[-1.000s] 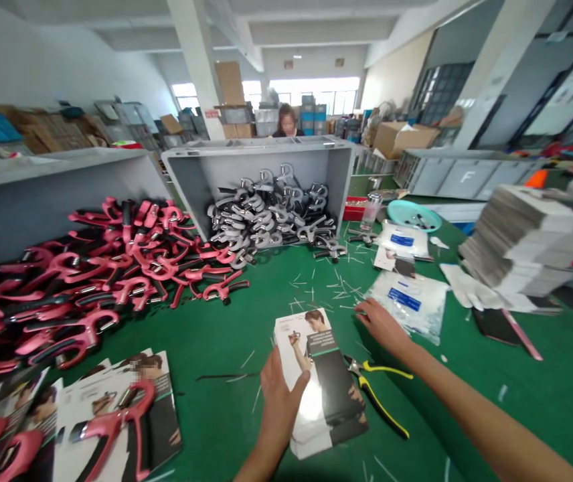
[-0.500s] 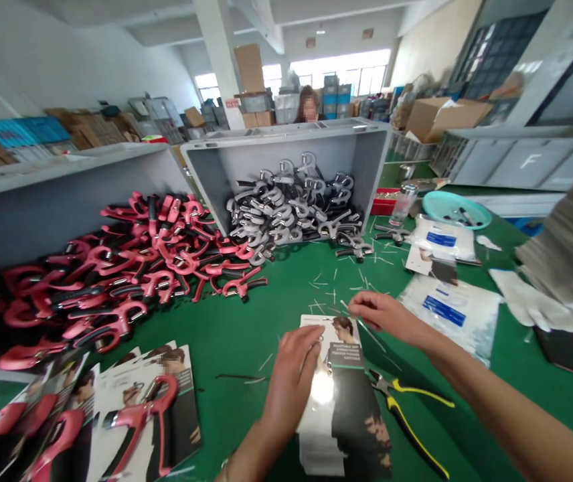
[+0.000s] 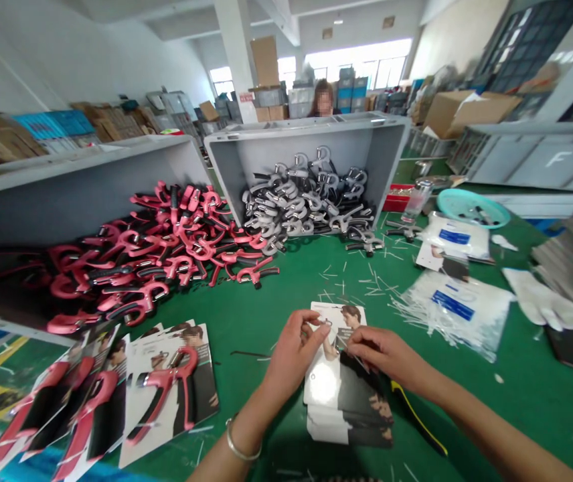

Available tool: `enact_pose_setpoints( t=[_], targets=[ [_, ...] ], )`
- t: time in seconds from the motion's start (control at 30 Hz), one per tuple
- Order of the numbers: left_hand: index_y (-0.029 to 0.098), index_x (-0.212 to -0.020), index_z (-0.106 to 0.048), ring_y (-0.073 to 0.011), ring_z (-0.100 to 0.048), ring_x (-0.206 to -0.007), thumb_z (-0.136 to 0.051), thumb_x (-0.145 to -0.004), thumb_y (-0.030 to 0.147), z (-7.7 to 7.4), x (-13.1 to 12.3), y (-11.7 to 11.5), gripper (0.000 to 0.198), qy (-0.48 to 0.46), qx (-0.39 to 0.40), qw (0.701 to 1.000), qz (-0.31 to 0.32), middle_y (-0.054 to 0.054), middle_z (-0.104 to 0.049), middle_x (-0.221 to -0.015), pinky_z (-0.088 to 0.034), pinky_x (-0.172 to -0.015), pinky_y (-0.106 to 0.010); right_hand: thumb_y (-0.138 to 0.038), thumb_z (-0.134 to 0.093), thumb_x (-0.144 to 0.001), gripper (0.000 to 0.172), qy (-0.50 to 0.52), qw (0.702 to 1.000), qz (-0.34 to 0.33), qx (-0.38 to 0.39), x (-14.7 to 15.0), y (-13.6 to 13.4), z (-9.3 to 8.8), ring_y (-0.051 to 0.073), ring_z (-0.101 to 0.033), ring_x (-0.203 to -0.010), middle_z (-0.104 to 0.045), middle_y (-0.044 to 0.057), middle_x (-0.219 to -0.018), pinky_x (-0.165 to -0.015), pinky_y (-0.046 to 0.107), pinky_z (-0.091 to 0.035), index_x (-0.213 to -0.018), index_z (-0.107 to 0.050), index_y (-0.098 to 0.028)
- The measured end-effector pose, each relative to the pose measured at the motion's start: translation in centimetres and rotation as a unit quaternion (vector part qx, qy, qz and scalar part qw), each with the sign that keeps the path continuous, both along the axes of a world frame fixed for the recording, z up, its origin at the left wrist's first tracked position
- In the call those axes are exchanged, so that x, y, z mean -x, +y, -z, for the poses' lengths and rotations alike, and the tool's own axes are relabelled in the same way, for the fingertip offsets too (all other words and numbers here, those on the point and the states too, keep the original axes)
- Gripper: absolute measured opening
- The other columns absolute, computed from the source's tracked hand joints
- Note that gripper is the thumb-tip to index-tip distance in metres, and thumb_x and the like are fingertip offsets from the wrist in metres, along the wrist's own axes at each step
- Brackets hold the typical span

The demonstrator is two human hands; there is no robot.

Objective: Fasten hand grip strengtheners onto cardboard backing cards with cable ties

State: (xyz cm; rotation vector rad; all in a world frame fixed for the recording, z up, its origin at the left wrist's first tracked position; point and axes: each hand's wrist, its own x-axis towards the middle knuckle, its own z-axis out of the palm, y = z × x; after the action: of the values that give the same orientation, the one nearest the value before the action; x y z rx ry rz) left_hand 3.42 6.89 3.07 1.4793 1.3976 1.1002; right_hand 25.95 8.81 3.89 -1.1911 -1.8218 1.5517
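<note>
A stack of printed cardboard cards [image 3: 324, 381] lies in front of me, showing a person and a hand grip. Over the upper left of the top card, my left hand [image 3: 294, 348] curls its thumb and fingers together; what they pinch is unclear. My right hand [image 3: 381, 351] is closed above the card's right half, pinching a thin white cable tie [image 3: 337, 340] near the left fingertips. Yellow-and-black pliers [image 3: 420, 418] lie partly hidden under my right forearm. To the left, pink-and-black hand grips [image 3: 166, 395] rest on more cards [image 3: 138, 428].
A tipped grey crate [image 3: 391, 167] holds grey hand grips [image 3: 296, 201]; another [image 3: 90, 164] spills pink ones [image 3: 186, 234]. Loose cable ties [image 3: 374, 288] litter the green table beside plastic bags [image 3: 467, 321]. A turquoise plate [image 3: 472, 194] and gloves [image 3: 537, 298] sit right. A person [image 3: 322, 100] is behind the crates.
My right hand has moved down and left onto the card with the cable tie. My left hand has gone from lying flat to curled fingers. The view has shifted slightly.
</note>
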Motion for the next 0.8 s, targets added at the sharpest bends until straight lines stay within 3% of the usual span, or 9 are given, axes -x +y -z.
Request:
enact_pose_setpoints(
  t=[0.1,0.2,0.27,0.33,0.47,0.63,0.8],
  targets=[
    [0.014,-0.103,-0.062,-0.0155,-0.057,-0.068,-0.074,-0.073,0.038,3.3,0.7,-1.2,0.04,0.075,0.058,0.994,-0.045,-0.004,-0.064,-0.086,-0.043,-0.066,-0.027,-0.045,-0.056,-0.093,0.027,0.025,0.995,0.094,-0.018,-0.7,-0.6,-0.1,0.012,-0.053,-0.054,-0.057,-0.003,-0.062,-0.056,0.025,-0.042,-0.085,-0.06,-0.02],
    [0.015,-0.081,-0.062,-0.0136,-0.053,-0.06,-0.069,-0.076,0.036,6.2,1.2,-1.9,0.022,-0.007,0.099,0.993,-0.066,0.001,-0.059,-0.067,-0.04,-0.061,-0.024,-0.045,-0.056,-0.093,0.024,0.101,0.983,0.152,0.025,-1.1,-0.9,0.3,0.013,-0.058,-0.056,-0.061,-0.002,-0.064,-0.06,0.027,-0.047,-0.093,-0.056,-0.02],
    [0.016,-0.08,-0.061,-0.0134,-0.054,-0.061,-0.067,-0.077,0.038,7.0,1.7,-1.9,0.023,-0.062,0.097,0.988,-0.103,0.001,-0.06,-0.066,-0.041,-0.061,-0.023,-0.044,-0.058,-0.092,0.024,0.143,0.976,0.159,0.047,-0.9,-1.0,0.7,0.014,-0.061,-0.06,-0.066,0.0,-0.072,-0.062,0.028,-0.049,-0.092,-0.055,-0.02],
    [0.016,-0.085,-0.059,-0.0144,-0.058,-0.064,-0.066,-0.079,0.041,6.8,2.2,-1.6,0.026,-0.089,0.094,0.984,-0.122,0.0,-0.064,-0.071,-0.043,-0.061,-0.024,-0.043,-0.058,-0.092,0.023,0.175,0.969,0.162,0.058,0.0,-1.0,1.2,0.013,-0.063,-0.06,-0.069,0.002,-0.078,-0.061,0.028,-0.051,-0.091,-0.053,-0.021],
    [0.017,-0.098,-0.055,-0.0166,-0.065,-0.063,-0.064,-0.081,0.042,5.4,3.3,-2.0,0.032,-0.177,0.12,0.972,-0.094,-0.003,-0.07,-0.077,-0.048,-0.059,-0.025,-0.045,-0.058,-0.092,0.024,0.207,0.963,0.169,0.014,3.2,-0.4,2.1,0.016,-0.068,-0.067,-0.07,0.004,-0.092,-0.062,0.031,-0.057,-0.095,-0.049,-0.022],
    [0.017,-0.108,-0.053,-0.0132,-0.063,-0.057,-0.07,-0.079,0.037,4.4,5.2,-3.7,0.038,-0.245,0.132,0.956,-0.092,-0.002,-0.072,-0.081,-0.047,-0.055,-0.022,-0.046,-0.053,-0.095,0.024,0.143,0.978,0.141,-0.062,7.3,-0.1,3.8,0.018,-0.07,-0.068,-0.07,0.004,-0.086,-0.06,0.032,-0.059,-0.099,-0.047,-0.023],
    [0.015,-0.105,-0.061,-0.0109,-0.06,-0.059,-0.066,-0.083,0.044,4.1,6.5,-4.6,0.037,-0.305,0.125,0.937,-0.118,-0.001,-0.07,-0.079,-0.044,-0.054,-0.019,-0.043,-0.047,-0.098,0.023,0.116,0.98,0.12,-0.105,8.9,-0.7,5.2,0.017,-0.07,-0.072,-0.07,0.007,-0.09,-0.061,0.03,-0.059,-0.101,-0.051,-0.021]
  ],
)
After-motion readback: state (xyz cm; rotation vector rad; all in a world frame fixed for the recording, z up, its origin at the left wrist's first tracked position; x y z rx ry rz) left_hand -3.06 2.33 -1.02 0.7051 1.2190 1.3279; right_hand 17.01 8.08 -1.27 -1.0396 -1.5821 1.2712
